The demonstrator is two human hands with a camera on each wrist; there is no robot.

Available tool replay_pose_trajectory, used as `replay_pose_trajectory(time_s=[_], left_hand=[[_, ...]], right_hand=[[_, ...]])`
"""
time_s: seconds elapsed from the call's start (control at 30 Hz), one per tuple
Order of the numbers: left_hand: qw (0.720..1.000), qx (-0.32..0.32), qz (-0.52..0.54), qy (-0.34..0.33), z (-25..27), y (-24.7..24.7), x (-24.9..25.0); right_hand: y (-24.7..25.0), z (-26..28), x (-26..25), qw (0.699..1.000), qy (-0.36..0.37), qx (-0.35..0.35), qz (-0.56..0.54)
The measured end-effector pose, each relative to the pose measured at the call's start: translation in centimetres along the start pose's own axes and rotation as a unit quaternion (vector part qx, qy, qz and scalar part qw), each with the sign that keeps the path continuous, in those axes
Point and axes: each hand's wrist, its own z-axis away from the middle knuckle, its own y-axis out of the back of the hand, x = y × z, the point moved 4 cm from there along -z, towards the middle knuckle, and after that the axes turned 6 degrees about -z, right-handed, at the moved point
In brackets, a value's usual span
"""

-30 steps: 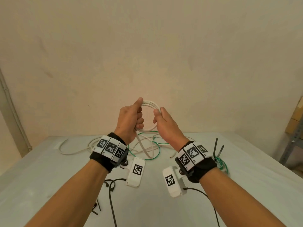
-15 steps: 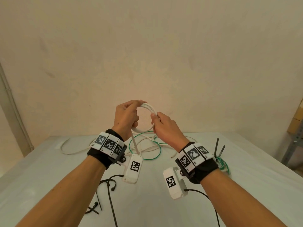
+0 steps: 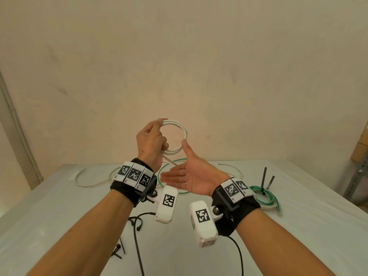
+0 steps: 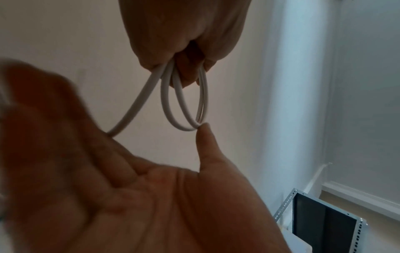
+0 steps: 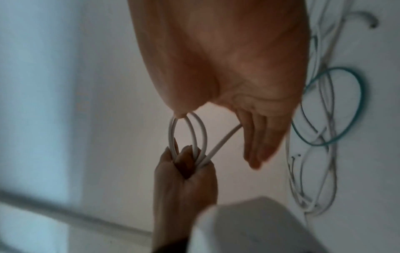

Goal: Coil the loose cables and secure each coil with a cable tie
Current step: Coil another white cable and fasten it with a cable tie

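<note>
- coil of white cable (image 3: 172,137) held up in the air above the table (image 3: 298,226), in front of the wall; about two loops visible, with a loose tail running down from the bottom of the coil toward the table.
- left hand (image 3: 151,144) clenched around the left side of the coil, fingers curled over the strands where they gather; the wrist view shows the loops and the tail emerging from the fist.
- right hand (image 3: 189,176) released, palm turned up, fingers straight and pointing left below the coil; only the thumb tip touches the right edge of the loops.
- loose cables on the table behind the hands: a green cable (image 3: 169,176) lying in a loop, tangled with more white cable (image 3: 89,181).
- a tied coil (image 3: 264,198) of green and white cable lies at the right of the table, with two dark cable tie ends standing up from it.
- black cable ties (image 3: 118,252) lie on the near left part of the table.
</note>
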Motion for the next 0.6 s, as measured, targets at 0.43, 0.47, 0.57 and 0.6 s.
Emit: replay_pose_trajectory(time_s=[0.43,0.47,0.57,0.6], left_hand=[[0.987,-0.093,-0.132,0.022,0.5,0.6,-1.5],[0.982,-0.108,-0.154,0.019,0.8,0.2,-1.5],[0.97,-0.16,-0.182,0.014,1.8,-1.0,-1.4],[0.967,-0.176,-0.186,0.01,2.0,-1.3,-1.3]], right_hand=[[3.3,1.5,-6.1,0.919,0.353,0.175,-0.014],[3.1,1.5,-6.3,0.905,0.374,0.196,0.049],[2.5,1.5,-6.7,0.883,0.374,0.211,0.187],[2.3,1.4,-6.6,0.889,0.359,0.192,0.208]])
